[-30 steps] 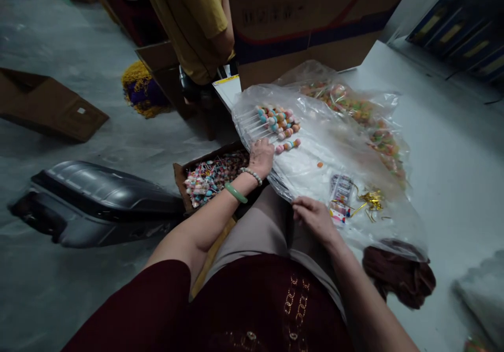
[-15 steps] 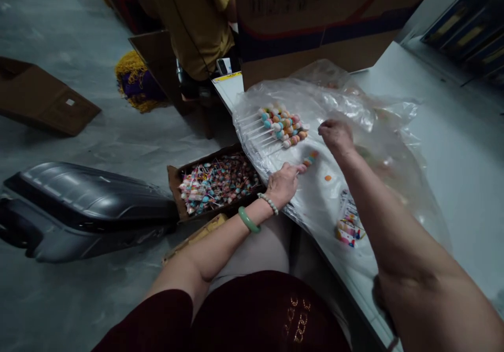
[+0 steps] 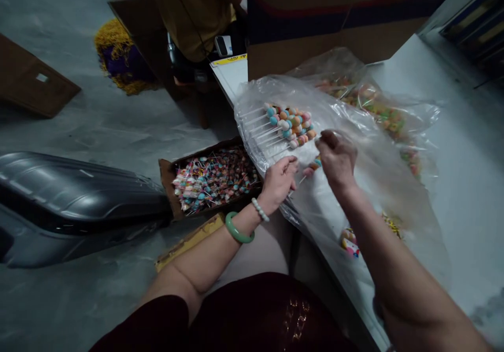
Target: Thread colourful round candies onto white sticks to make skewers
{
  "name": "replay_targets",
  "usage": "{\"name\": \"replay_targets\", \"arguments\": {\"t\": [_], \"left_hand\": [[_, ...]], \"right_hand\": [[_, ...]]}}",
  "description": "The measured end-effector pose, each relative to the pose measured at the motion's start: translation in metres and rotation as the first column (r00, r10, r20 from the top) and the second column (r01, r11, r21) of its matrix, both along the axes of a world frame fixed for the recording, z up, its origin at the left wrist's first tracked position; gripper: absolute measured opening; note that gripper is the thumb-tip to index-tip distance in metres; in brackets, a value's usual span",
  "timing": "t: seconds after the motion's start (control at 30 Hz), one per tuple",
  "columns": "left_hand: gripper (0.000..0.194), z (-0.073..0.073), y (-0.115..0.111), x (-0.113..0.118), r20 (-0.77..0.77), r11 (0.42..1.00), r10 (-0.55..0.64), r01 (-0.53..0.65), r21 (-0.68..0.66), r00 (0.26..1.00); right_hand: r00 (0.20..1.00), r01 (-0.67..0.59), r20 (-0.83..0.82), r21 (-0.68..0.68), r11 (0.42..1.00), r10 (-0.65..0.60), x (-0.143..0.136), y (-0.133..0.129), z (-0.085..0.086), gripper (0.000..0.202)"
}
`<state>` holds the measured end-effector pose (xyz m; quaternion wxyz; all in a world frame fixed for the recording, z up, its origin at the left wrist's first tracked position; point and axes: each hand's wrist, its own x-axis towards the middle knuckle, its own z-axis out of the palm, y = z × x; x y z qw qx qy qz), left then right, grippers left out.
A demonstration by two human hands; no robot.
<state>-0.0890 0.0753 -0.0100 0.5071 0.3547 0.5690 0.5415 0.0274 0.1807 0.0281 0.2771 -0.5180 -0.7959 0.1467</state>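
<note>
My left hand [image 3: 280,181] is closed around the white stick of a candy skewer [image 3: 311,169], its fingers partly covering the stick. Pink, blue and orange candies sit along the skewer's upper part, which points away from me over the plastic sheet. Just past its tip, my right hand [image 3: 337,158] has its fingers pinched together; whatever they hold is hidden. Beyond both hands lies a pile of finished candy skewers [image 3: 291,124], their white sticks pointing left.
Clear plastic sheeting [image 3: 260,92] covers part of the white table [image 3: 452,147]. Bags of colourful candy [image 3: 389,118] lie at the back right. A carton of small lollipops [image 3: 212,181] stands by the table's left edge. A large cardboard box [image 3: 299,53] and a seated person [image 3: 192,16] are ahead.
My right hand has come nearer to the skewer's tip. My left hand has shifted back along the stick. The loose orange candy on the sheet is no longer visible. The view has shifted slightly.
</note>
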Motion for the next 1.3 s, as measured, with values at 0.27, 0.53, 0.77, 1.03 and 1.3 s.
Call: {"name": "replay_targets", "arguments": {"t": [0.27,0.53,0.77,1.03,1.3], "left_hand": [[0.01,0.005,-0.009,-0.015,0.589,0.981,-0.049,0.148,-0.122,0.807],[0.016,-0.001,-0.03,-0.042,0.723,0.987,0.008,0.113,-0.118,0.691],[0.019,-0.002,-0.042,-0.044,0.733,0.995,0.007,0.069,-0.074,0.68],[0.034,0.003,-0.055,-0.009,0.616,1.0,-0.019,0.021,0.004,0.788],[0.043,0.025,-0.078,0.033,0.552,0.992,-0.106,0.122,0.008,0.827]], "right_hand": [[1.0,-0.014,0.009,-0.013,1.0,0.014,0.008,-0.097,-0.013,0.02],[0.872,0.356,0.399,-0.122,0.926,-0.283,-0.008,-0.107,-0.033,0.035],[0.943,0.311,-0.004,-0.334,0.89,-0.332,0.033,-0.118,-0.025,0.015],[0.861,0.068,-0.421,-0.461,0.885,-0.285,0.087,-0.203,-0.013,0.015],[0.813,0.133,-0.482,-0.394,0.909,-0.327,0.113,-0.244,-0.028,0.014]]}}
